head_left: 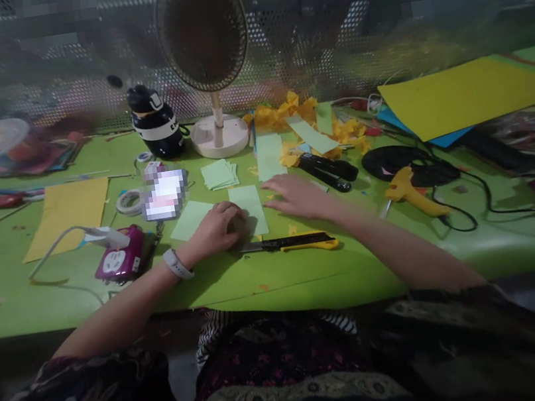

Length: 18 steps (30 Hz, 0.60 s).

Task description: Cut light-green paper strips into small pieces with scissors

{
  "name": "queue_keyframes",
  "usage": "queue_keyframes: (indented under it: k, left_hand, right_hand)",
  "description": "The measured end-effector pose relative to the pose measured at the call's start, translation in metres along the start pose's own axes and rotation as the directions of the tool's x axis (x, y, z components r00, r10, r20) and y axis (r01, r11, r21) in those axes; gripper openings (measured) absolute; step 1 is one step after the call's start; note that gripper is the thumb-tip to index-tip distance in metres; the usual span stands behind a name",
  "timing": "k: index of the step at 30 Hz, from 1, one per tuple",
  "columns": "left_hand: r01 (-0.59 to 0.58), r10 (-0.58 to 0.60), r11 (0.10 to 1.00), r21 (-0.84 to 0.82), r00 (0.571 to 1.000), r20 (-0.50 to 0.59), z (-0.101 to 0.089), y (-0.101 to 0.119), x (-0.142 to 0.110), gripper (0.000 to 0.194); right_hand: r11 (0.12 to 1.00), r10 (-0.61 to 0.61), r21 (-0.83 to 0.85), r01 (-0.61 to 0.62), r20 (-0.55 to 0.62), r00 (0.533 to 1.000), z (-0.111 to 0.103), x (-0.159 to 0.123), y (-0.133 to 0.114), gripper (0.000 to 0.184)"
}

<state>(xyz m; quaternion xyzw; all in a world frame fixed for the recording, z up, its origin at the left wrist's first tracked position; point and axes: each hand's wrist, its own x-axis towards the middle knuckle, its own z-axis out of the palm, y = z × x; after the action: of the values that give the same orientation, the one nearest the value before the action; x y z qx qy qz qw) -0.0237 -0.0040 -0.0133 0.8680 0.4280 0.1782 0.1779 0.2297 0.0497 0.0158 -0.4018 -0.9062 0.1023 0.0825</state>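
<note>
My left hand [220,227], with a pale watch band [177,265] at its wrist, rests with bent fingers at the left edge of an upright light green paper piece [250,208]. Its fingertips are partly hidden, so whether they pinch anything does not show. Another green paper [192,220] lies partly under that hand. My right hand [294,196] is flat and open to the right of the upright piece, fingers pointing left. Just below both hands lies a yellow and black utility knife [304,242]. A small stack of green papers [220,174] sits beyond them.
Beyond my right hand are a black stapler [326,168], orange paper flowers [285,114] and green strips [269,153]. A yellow glue gun [412,192] with its cord lies right. Left are a phone [165,196], tape roll [130,202] and purple power socket [122,254]. A fan [220,137] stands behind.
</note>
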Motion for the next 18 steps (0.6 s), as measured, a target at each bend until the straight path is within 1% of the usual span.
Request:
queue_keyframes:
  k: [1, 2, 3, 5, 6, 7, 9, 11, 13, 16, 18]
  left_hand:
    - [-0.008, 0.008, 1.000, -0.011, 1.000, 0.008, 0.000, 0.000, 0.000, 0.019]
    - [-0.011, 0.011, 1.000, -0.005, 1.000, 0.011, 0.001, 0.000, 0.000, 0.023]
    - [-0.011, 0.011, 1.000, 0.015, 1.000, 0.013, 0.002, -0.001, 0.000, 0.030]
    - [-0.010, 0.008, 0.997, 0.073, 1.000, 0.023, 0.005, -0.001, 0.000, 0.049]
    - [-0.013, 0.010, 0.995, 0.103, 0.999, 0.031, 0.006, 0.000, -0.001, 0.055]
    - [-0.023, 0.018, 0.992, 0.127, 0.999, 0.045, 0.007, 0.000, -0.001, 0.057]
    - [-0.050, 0.040, 0.986, 0.158, 0.997, 0.066, 0.006, 0.002, -0.001, 0.050]
    - [-0.053, 0.045, 0.986, 0.160, 0.998, 0.051, 0.004, 0.004, -0.001, 0.042]
    - [-0.027, 0.022, 0.991, 0.128, 0.999, 0.045, 0.000, 0.006, 0.001, 0.037]
    - [0.031, -0.036, 0.996, 0.084, 0.997, 0.062, -0.005, 0.006, 0.006, 0.034]
    - [0.035, -0.039, 0.998, 0.053, 0.997, 0.073, -0.007, 0.006, 0.008, 0.027]
  right_hand:
    - [1.000, -0.007, -0.015, 0.007, 0.027, 1.000, 0.005, 0.011, -0.002, 0.055]
    - [0.999, -0.021, -0.033, 0.023, 0.055, 0.998, 0.011, 0.020, -0.004, 0.058]
    - [0.998, -0.039, -0.052, 0.043, 0.079, 0.996, 0.017, 0.027, -0.005, 0.060]
    - [0.994, -0.057, -0.087, 0.067, 0.114, 0.992, 0.030, 0.034, -0.008, 0.057]
    - [0.992, -0.061, -0.104, 0.074, 0.126, 0.990, 0.036, 0.035, -0.008, 0.056]
    - [0.989, -0.068, -0.119, 0.083, 0.126, 0.990, 0.040, 0.034, -0.008, 0.054]
    - [0.985, -0.092, -0.140, 0.105, 0.100, 0.991, 0.046, 0.031, -0.006, 0.051]
    - [0.981, -0.122, -0.142, 0.129, 0.058, 0.991, 0.046, 0.027, -0.004, 0.049]
    - [0.982, -0.135, -0.129, 0.139, 0.039, 0.990, 0.044, 0.026, -0.003, 0.048]
    - [0.986, -0.142, -0.086, 0.143, 0.021, 0.990, 0.041, 0.025, -0.003, 0.046]
    - [0.987, -0.146, -0.067, 0.147, 0.010, 0.989, 0.040, 0.025, -0.003, 0.045]
